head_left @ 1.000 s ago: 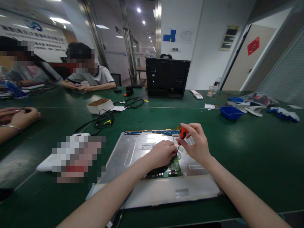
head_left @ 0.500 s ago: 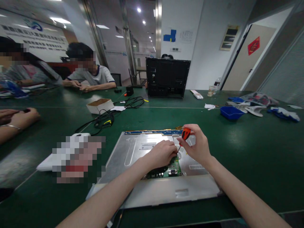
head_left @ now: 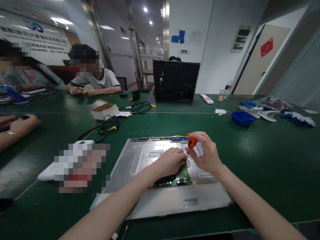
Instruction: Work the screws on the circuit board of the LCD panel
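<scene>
Head cam: vs. prev. frame, the screwdriver (head_left: 192, 142) has been swung slightly left at its handle; the metal panel (head_left: 125, 168) on the tabletop (head_left: 250, 170) hasn't been visibly shifted. The screwdriver is held betw. thumb & fingertips of the R hand (head_left: 208, 158) — left of its palm, shaft pointed down twd. the circuit board (head_left: 185, 175). The L hand (head_left: 171, 161) is curled narrow beside the tip — whether anything's pinched can't be told.
</scene>
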Action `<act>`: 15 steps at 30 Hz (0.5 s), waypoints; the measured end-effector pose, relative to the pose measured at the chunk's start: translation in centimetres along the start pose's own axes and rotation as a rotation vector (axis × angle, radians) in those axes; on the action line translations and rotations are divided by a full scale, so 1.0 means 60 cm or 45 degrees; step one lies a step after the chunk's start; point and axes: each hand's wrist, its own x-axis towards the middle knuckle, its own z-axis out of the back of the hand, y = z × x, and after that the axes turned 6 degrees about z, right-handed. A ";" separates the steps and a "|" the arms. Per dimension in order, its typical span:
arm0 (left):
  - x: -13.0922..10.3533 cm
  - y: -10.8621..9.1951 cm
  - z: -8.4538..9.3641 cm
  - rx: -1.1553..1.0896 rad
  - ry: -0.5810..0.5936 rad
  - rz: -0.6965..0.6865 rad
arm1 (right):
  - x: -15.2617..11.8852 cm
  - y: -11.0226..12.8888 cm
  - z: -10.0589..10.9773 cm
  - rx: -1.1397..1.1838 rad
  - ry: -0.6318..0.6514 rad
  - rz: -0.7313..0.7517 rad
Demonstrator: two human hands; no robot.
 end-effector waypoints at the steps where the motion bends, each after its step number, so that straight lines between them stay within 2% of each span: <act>1: 0.000 0.000 0.000 -0.013 -0.003 -0.003 | -0.002 -0.002 -0.002 -0.017 -0.012 0.009; 7: 0.002 -0.003 0.003 0.019 0.011 0.003 | -0.003 -0.002 -0.003 -0.094 -0.031 -0.044; 12: 0.001 -0.004 0.005 0.041 -0.001 0.022 | 0.004 0.006 0.004 0.011 0.036 -0.039; 15: 0.000 -0.003 0.005 0.028 0.007 0.017 | 0.001 0.002 0.002 0.020 0.006 -0.045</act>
